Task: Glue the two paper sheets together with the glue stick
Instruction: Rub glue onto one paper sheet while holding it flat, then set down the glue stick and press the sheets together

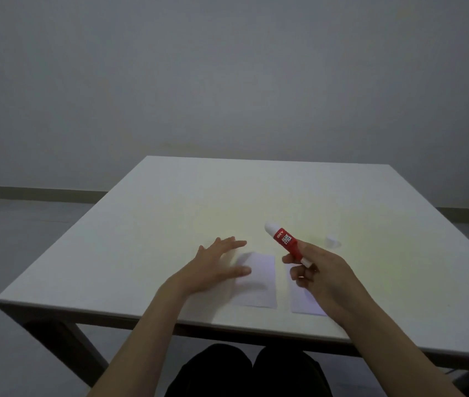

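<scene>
Two small white paper sheets lie side by side near the table's front edge. The left sheet (257, 279) is fully visible except its left edge, where my left hand (216, 267) hovers flat with fingers spread, thumb over the paper. The right sheet (303, 302) is largely covered by my right hand (320, 275). That hand holds a red glue stick (286, 242) with white lettering, its white tip pointing up and to the far left. The stick's white cap (332, 241) lies on the table behind my right hand.
The white table (170, 213) stands before a grey wall, with grey floor to the left. Its front edge runs just below the sheets. My dark-clothed knees show under the table.
</scene>
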{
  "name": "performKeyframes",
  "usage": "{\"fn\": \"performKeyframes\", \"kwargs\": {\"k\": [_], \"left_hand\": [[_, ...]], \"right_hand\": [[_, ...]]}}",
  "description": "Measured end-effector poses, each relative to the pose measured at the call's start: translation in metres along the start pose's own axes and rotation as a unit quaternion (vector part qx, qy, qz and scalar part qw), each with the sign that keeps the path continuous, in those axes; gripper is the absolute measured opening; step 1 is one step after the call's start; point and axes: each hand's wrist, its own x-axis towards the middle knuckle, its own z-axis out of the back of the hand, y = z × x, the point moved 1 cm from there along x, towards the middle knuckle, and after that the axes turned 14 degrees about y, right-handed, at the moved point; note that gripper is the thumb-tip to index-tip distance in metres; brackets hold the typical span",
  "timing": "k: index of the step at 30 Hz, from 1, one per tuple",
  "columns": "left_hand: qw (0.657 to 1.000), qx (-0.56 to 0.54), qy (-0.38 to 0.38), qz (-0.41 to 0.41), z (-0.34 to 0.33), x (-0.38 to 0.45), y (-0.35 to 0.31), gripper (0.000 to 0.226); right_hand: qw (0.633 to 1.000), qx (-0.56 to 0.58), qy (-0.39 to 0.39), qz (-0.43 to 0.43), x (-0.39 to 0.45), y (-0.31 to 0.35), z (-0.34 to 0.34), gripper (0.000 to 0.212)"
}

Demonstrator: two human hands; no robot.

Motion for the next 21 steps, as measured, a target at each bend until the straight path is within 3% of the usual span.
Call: {"fn": "performKeyframes", "kwargs": {"k": [3, 5, 9, 14, 17, 21], "left_hand": [[0.972, -0.13, -0.189, -0.051, -0.014, -0.008, -0.036, 0.037], [0.944, -0.205, -0.252, -0.06, -0.023, -0.012, -0.06, 0.034], [0.919, -0.259, -0.291, -0.057, -0.017, -0.015, -0.075, 0.013], [0.909, -0.224, -0.35, -0.017, 0.031, -0.016, -0.07, 0.017], [0.909, -0.125, -0.397, 0.022, 0.065, -0.009, -0.062, 0.02], [0.921, -0.079, -0.376, 0.07, 0.076, 0.008, -0.049, 0.017]], "right_hand": [[0.999, 0.002, 0.023, 0.032, -0.001, -0.002, -0.013, 0.026], [0.995, -0.068, 0.009, 0.065, 0.0, -0.002, -0.027, 0.029], [0.976, -0.19, 0.014, 0.103, 0.006, -0.001, -0.048, 0.04], [0.942, -0.313, -0.03, 0.114, 0.007, -0.001, -0.045, 0.055], [0.915, -0.378, -0.069, 0.123, -0.003, -0.008, -0.036, 0.044], [0.883, -0.448, -0.054, 0.13, -0.017, -0.017, -0.036, 0.022]]}}
